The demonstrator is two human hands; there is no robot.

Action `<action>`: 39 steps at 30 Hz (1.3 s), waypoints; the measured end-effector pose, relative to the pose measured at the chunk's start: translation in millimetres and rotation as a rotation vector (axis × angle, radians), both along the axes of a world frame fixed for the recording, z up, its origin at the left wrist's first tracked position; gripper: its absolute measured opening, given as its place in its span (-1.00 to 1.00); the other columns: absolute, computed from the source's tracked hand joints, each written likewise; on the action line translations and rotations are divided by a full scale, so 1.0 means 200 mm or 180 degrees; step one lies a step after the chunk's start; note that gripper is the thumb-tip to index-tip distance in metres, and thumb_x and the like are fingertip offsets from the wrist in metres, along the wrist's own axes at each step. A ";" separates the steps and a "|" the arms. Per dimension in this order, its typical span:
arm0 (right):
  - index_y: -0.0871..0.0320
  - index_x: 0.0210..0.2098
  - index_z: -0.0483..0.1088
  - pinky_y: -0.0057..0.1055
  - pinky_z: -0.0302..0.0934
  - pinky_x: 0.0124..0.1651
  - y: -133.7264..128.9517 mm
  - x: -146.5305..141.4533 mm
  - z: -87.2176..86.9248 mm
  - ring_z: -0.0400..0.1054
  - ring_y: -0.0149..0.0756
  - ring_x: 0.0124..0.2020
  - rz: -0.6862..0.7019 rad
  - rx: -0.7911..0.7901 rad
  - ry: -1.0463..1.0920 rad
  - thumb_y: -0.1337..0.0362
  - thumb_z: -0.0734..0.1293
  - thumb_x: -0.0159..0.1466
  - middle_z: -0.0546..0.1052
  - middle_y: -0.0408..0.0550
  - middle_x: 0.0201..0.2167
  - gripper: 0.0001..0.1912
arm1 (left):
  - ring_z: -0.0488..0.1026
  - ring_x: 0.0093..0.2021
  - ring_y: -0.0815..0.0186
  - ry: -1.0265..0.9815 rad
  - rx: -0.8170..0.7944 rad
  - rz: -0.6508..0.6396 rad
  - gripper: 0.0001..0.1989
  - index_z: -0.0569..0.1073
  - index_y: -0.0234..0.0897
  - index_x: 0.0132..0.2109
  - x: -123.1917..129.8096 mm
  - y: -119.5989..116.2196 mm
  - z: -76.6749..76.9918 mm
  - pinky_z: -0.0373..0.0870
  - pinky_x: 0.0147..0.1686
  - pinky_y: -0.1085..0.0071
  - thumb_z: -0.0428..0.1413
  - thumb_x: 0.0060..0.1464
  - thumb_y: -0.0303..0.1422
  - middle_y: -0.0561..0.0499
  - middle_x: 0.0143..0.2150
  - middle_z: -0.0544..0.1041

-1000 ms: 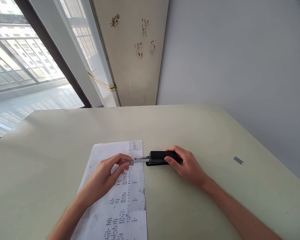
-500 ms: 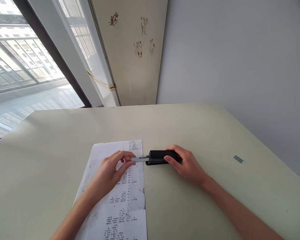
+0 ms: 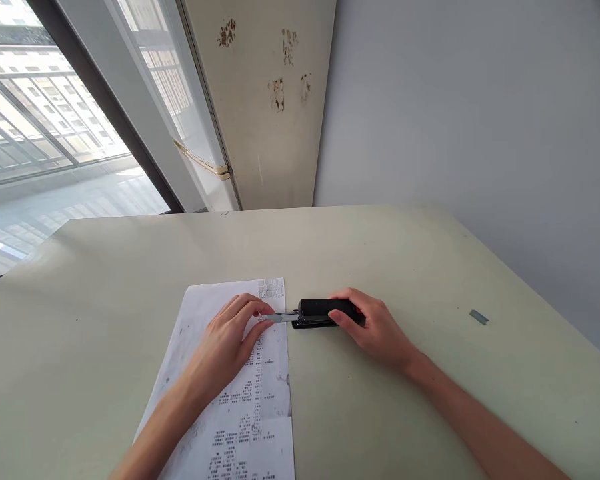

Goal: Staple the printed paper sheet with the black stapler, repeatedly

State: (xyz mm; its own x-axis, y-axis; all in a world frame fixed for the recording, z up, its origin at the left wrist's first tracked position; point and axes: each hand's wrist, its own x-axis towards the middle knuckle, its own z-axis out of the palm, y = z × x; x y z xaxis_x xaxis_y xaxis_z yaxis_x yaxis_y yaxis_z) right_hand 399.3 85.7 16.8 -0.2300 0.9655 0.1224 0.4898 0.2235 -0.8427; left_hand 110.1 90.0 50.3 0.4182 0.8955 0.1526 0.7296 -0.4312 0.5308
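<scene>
A black stapler [image 3: 315, 313] lies on the table right of the printed paper [image 3: 275, 440], its front end pointing left. My right hand [image 3: 370, 325] is wrapped round its rear end. Out of the stapler's front reaches a thin silvery strip [image 3: 281, 317], which looks like staples or the stapler's metal tray; which one I cannot tell. My left hand [image 3: 235, 328] pinches the strip's left end between thumb and fingers, above the upper part of the paper.
A small grey strip [image 3: 479, 317] lies on the pale table [image 3: 380, 253] at the right. Behind the table stand a grey wall [image 3: 460, 100], a stained beige panel [image 3: 270, 153] and, at the left, a window [image 3: 40, 113].
My left hand has shifted slightly to the right, nearer the stapler, and less of the strip shows between them. My right hand keeps its hold.
</scene>
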 end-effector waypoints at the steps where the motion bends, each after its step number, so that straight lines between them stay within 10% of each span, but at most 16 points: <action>1: 0.03 -0.09 0.47 -0.33 0.27 -0.36 0.00 0.00 0.00 0.42 -0.22 -0.31 0.0001 0.0003 -0.0006 -0.10 0.26 0.45 0.58 -0.06 -0.24 -0.64 | 0.51 -0.04 0.19 0.0001 0.0013 0.0004 -0.73 0.48 -0.14 0.00 0.00 0.00 0.00 0.48 -0.04 0.22 -0.08 0.47 -0.20 -0.02 -0.01 0.55; 27: 0.01 -0.06 0.47 -0.33 0.26 -0.37 0.00 0.01 -0.01 0.41 -0.22 -0.32 0.0013 -0.0034 0.0001 -0.11 0.26 0.45 0.57 -0.07 -0.24 -0.64 | 0.53 -0.02 0.16 -0.0048 -0.0106 0.0064 -0.71 0.50 -0.10 0.06 0.01 0.01 -0.04 0.52 -0.05 0.22 -0.01 0.43 -0.11 -0.02 0.01 0.55; 39: 0.04 -0.19 0.52 -0.31 0.22 -0.26 0.01 0.02 0.02 0.40 -0.22 -0.26 0.0118 -0.0438 0.0329 -0.12 0.12 0.52 0.59 -0.09 -0.23 -0.51 | 0.55 -0.17 0.24 -0.0491 -0.0371 -0.0538 -0.85 0.63 -0.08 -0.09 -0.01 -0.02 -0.08 0.52 -0.12 0.29 0.19 0.33 -0.20 0.05 -0.18 0.63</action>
